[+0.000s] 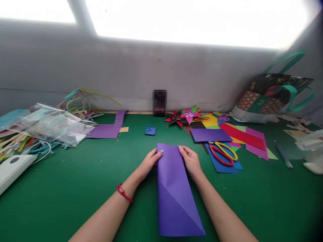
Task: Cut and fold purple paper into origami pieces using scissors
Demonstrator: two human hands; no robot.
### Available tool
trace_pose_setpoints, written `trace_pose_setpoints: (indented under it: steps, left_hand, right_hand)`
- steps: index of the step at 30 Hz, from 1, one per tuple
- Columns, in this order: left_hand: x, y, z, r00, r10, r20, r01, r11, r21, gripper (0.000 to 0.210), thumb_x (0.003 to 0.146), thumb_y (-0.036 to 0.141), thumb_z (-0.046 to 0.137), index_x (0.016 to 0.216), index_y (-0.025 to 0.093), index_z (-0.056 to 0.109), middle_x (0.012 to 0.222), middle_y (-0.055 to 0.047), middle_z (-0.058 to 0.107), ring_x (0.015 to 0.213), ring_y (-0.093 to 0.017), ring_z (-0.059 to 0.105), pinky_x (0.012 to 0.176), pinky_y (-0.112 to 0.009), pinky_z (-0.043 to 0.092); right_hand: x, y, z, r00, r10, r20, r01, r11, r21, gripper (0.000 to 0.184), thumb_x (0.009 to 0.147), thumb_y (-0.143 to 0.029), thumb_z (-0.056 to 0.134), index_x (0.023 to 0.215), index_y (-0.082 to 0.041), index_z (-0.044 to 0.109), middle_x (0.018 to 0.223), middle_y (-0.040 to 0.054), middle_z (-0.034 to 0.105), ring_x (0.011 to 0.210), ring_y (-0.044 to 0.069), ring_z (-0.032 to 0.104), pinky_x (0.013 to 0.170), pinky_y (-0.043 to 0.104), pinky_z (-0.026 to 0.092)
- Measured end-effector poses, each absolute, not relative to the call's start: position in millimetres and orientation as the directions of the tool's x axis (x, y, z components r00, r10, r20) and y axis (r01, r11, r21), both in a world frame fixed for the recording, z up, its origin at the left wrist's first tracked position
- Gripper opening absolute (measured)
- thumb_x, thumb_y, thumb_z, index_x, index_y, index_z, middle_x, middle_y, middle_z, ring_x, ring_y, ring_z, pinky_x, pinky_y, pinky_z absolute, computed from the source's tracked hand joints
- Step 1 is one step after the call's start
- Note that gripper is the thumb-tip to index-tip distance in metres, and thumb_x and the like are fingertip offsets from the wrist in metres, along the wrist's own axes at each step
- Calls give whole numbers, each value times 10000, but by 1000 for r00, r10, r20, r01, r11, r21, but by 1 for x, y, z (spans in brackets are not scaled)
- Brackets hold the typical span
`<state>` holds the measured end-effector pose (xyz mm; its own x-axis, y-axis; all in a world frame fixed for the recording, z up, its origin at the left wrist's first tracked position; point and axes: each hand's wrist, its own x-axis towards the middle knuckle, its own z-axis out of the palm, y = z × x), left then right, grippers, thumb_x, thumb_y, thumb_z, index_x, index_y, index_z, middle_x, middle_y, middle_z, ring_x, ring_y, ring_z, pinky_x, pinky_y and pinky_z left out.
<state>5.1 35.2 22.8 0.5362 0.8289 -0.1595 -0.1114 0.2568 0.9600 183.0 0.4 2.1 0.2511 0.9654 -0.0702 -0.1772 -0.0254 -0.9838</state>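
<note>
My left hand [147,165] and right hand [193,164] pinch the purple paper [174,191] near its far corners, probably to steady it. Scissors [224,152] lie aside

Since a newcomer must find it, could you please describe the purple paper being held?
On the green table, at the near middle, the left hand and right hand grip the far end of a purple sheet. Its diagonal line sets it apart from the purple rectangle by the scissors and the L-shaped purple piece by the plastic bag.
</note>
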Motion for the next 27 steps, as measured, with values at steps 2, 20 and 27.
trace_pose_setpoints:
  steps: [2,20,27]
  left_hand:
    - [6,36,21,475,866,-154,-128,241,962,338,782,448,502,986,181,542,757,8,537,643,-102,494,557,-193,392]
    - [7,37,22,407,907,-112,-59,148,987,281,746,325,566,963,157,507,540,65,433,473,-60,347,463,-168,252]
    - [5,39,24,437,890,-134,-87,190,978,313,738,312,571,1003,152,528,516,80,380,444,-48,305,433,-154,240]
  right_hand:
    - [183,0,4,253,965,-68,-157,-28,-987,264,756,-414,578,872,-189,653,576,-27,535,457,84,405,420,206,303]
    - [185,0,7,254,965,-69,-33,-63,-997,332,754,-439,552,889,-161,672,739,18,631,638,147,517,550,231,369]
    - [184,-1,5,258,965,-38,-78,-18,-997,327,747,-441,565,887,-165,671,726,15,627,650,146,515,582,232,378]
